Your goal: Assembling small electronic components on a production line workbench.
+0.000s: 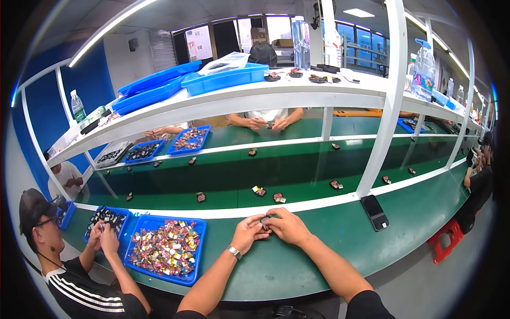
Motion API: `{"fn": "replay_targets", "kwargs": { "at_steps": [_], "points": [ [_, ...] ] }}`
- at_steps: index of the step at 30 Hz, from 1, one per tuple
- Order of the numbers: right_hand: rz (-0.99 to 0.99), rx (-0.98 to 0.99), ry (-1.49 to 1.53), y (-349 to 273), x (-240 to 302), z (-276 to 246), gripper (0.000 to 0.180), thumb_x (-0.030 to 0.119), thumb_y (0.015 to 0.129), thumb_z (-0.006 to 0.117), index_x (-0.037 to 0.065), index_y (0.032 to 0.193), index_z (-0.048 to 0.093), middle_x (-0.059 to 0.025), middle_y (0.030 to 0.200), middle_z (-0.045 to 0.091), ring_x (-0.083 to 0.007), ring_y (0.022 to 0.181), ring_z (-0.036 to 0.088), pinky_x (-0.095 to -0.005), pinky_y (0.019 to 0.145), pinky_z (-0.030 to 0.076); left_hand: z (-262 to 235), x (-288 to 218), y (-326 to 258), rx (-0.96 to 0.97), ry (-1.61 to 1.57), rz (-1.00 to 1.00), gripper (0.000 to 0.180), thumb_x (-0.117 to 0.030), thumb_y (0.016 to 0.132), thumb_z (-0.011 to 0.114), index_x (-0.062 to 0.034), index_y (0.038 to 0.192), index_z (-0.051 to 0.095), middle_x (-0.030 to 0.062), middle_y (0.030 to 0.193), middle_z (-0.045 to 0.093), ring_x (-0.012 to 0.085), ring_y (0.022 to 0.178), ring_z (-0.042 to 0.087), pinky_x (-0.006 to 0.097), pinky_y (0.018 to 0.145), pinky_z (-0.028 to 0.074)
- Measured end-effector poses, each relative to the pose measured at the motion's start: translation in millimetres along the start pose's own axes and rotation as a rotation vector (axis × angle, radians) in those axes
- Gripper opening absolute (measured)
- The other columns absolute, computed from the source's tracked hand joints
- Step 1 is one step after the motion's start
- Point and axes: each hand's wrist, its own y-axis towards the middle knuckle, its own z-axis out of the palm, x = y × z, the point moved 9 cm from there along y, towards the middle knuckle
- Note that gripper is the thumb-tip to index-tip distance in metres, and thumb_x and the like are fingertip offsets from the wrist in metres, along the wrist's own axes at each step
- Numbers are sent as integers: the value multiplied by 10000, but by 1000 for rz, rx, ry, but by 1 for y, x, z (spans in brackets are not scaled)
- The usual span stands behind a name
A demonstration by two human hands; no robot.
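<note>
**Both hands closed on a small part at the bench's near edge**

The left hand (247, 232) and right hand (287, 225) meet over the green bench (319, 250), just inside the white strip that runs along its far edge. Between their fingertips sits a small dark part (264, 220); both hands are curled nearly closed around it, thumbs and forefingers pinching, so most of it is hidden. A watch (234, 252) sits on the left wrist.

Left of the hands, touching the bench's near edge, lies a blue tray (197, 250) heaped with red and gold wrapped pieces. Beyond it is a second blue tray (123, 211) of dark parts, where a co-worker's hands (103, 236) are busy. A black phone (374, 212) lies flat to the right of the hands, near the white post (382, 133).

On the belt (297, 175) behind the strip, loose parts (259, 191) lie well apart. Across it, another person's hands (268, 124) work at the far bench. The shelf (255, 98) above carries blue bins (223, 78) and a water bottle (300, 42).
</note>
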Motion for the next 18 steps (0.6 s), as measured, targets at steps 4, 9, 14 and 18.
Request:
{"fn": "replay_targets", "kwargs": {
  "at_steps": [4, 9, 14, 18],
  "points": [
    [-53, 83, -35, 3, 4, 2, 194, 100, 771, 695, 123, 962, 670, -65, 1130, 589, -286, 1034, 573, -391, 855, 487, 5, 0, 2, 43, 45, 2, 332, -36, 963, 489, 30, 1289, 474, 149, 1080, 644, 231, 915, 674, 308, 770, 577],
    [-60, 155, -73, 3, 6, 4, 185, 103, 774, 688, 125, 955, 661, -62, 1145, 575, -278, 1061, 553, -397, 880, 467, 5, 2, 2, 75, 84, 22, 321, -40, 968, 482, 29, 1282, 479, 158, 1069, 646, 227, 912, 674, 292, 762, 570],
    [-27, 155, 53, 0, -2, 10, 81, 90, 806, 656, 87, 884, 635, -50, 1153, 567, -264, 1092, 527, -389, 911, 452, 6, 5, 3, 104, 106, 15, 334, -41, 964, 494, 27, 1290, 473, 166, 1104, 642, 226, 924, 674, 286, 782, 566],
    [68, 150, 159, -2, -9, 13, 42, 91, 835, 634, 60, 863, 634, -55, 1138, 578, -269, 1095, 526, -382, 932, 448, 10, 2, 1, 141, 53, -2, 369, -2, 940, 509, 23, 1305, 465, 165, 1145, 632, 219, 946, 669, 289, 809, 561]
  ]
}}
